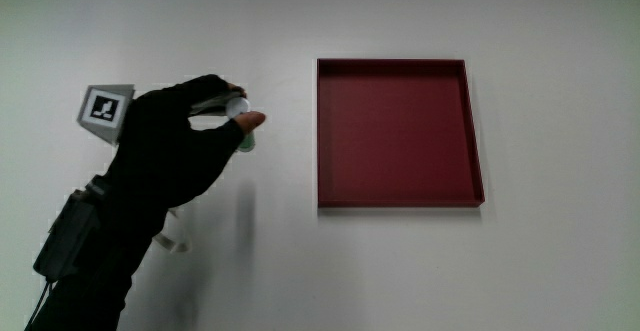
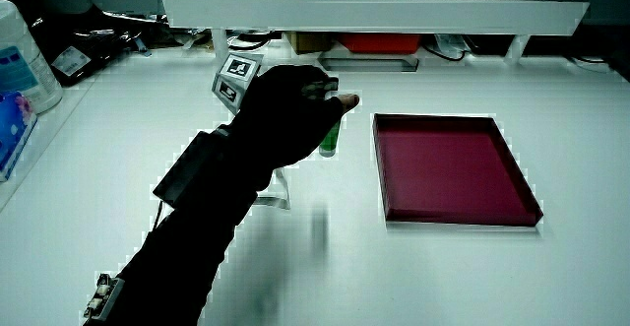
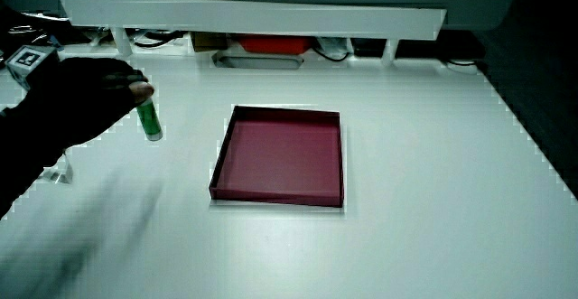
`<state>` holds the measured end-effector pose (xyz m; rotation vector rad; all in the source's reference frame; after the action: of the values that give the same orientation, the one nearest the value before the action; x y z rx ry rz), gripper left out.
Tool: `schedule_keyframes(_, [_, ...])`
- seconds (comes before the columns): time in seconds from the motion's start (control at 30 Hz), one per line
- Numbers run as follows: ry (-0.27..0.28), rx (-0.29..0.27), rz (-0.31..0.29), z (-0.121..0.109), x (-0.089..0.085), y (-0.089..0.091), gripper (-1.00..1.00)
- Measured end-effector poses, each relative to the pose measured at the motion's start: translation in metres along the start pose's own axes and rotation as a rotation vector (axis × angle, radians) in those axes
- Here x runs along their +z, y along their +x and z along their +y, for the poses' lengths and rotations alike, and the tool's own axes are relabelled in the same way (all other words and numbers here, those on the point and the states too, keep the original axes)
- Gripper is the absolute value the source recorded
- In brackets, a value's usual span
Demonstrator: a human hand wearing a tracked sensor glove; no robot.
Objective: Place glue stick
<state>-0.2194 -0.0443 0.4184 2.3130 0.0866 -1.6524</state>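
Nearest the camera is the black-sleeved forearm (image 2: 187, 228), rising from the table's near edge to the hand (image 1: 170, 146), which carries a patterned cube (image 1: 105, 109) on its back. Its fingers are curled, and thumb and fingertips pinch the top of a green glue stick (image 1: 245, 131). In both side views the glue stick (image 3: 150, 121) stands upright with its lower end at or just above the white table (image 1: 560, 271); whether it touches cannot be told. It is beside the shallow dark-red tray (image 1: 475, 131), clear of the tray's rim and outside it.

Judging from the task, this looks like the placing step: the stick is still gripped and near the surface. The next move seems to call for setting the base flat on the table, loosening the fingers without tipping it, and lifting the hand straight up.

Room is generous. Bare table lies all around the stick, the tray's nearest wall is a little way off, and the low partition (image 3: 253, 12) at the table's edge is well apart, so only a knock from the withdrawing fingers seems a risk.
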Motion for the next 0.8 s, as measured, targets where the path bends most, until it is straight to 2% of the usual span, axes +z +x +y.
schedule_keyframes(0.1, [0.034,0.021,0.049,-0.003,0.011,-0.015,0.00])
schedule_keyframes(0.13, [0.039,0.021,0.032,-0.004,0.014,-0.018,0.00])
schedule_keyframes(0.2, [0.064,0.014,0.048,-0.004,0.019,-0.026,0.00])
schedule_keyframes(0.27, [0.093,0.046,0.093,-0.005,0.025,-0.035,0.00])
schedule_keyframes(0.3, [0.102,0.046,0.074,-0.005,0.025,-0.038,0.00])
schedule_keyframes(0.37, [0.124,0.089,0.087,-0.006,0.029,-0.051,0.00])
schedule_keyframes(0.4, [0.136,0.086,0.086,-0.007,0.031,-0.058,0.00])
schedule_keyframes(0.43, [0.147,0.104,0.112,-0.007,0.032,-0.063,0.00])
schedule_keyframes(0.5, [0.159,0.119,0.091,-0.008,0.033,-0.070,0.00])
schedule_keyframes(0.57, [0.176,0.124,0.107,-0.009,0.035,-0.077,0.00])
schedule_keyframes(0.63, [0.188,0.132,0.084,-0.009,0.036,-0.083,0.00])
schedule_keyframes(0.67, [0.195,0.148,0.100,-0.010,0.037,-0.086,0.00])
schedule_keyframes(0.8, [0.211,0.165,0.094,-0.011,0.038,-0.097,0.00])
